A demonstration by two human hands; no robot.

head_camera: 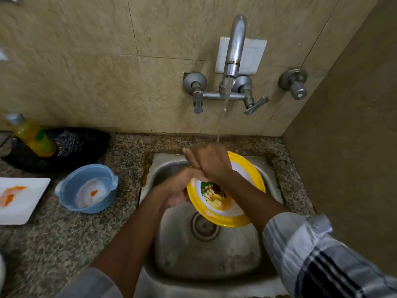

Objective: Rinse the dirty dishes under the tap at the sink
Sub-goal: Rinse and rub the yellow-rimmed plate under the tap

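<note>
Now the left hand (pixel 178 190) clamps its fingers on the yellow-rimmed plate (pixel 245 168) over the sink (pixel 206 254), under the tap (pixel 234 50). Right hand (pixel 210 162) fingers lie extended together across it. Next, probably, tilting the food residue (pixel 217 192) into the stream.

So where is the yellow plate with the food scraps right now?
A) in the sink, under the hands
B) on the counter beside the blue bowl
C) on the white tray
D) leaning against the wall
A: the yellow plate sits tilted inside the sink, partly covered by the right hand and the left hand.
</note>
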